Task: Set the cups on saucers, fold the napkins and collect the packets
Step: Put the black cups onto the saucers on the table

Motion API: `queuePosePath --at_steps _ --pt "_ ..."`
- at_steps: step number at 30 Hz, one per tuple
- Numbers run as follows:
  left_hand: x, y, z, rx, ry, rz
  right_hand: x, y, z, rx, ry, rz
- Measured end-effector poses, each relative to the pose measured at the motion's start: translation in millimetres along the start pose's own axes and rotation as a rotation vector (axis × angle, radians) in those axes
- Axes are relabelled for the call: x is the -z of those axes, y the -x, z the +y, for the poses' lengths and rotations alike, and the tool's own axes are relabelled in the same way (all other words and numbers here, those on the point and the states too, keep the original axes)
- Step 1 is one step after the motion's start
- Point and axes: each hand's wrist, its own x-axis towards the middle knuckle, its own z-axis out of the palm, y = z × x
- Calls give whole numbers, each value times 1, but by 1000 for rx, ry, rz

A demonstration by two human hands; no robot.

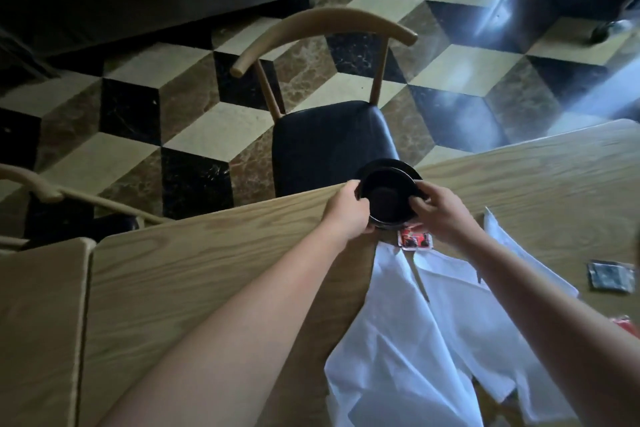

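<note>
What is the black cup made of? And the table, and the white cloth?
The black cup looks like glazed ceramic, though glossy plastic is possible: its rim shines. The table looks like light wood or a wood-look top, with grain lines showing. The white napkin is soft cloth, since it lies in folds.

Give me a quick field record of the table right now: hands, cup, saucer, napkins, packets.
left hand: grips black cup, left side
right hand: grips same cup, right side
black cup: held near the table's far edge
saucer: black, behind the cup; contact unclear
napkins: white, unfolded, rumpled
red packet: beside the cup, on the table
grey packet: far right, apart
</note>
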Motion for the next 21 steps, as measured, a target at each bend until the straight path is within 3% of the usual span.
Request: queuePosePath --at_steps 8,21 --pt "-13 -39 10 4 -146 -19 7 -27 7 -47 -61 -7" --pt "-9 -48 8 36 -72 -30 0 -41 14 -74 -150 -64"
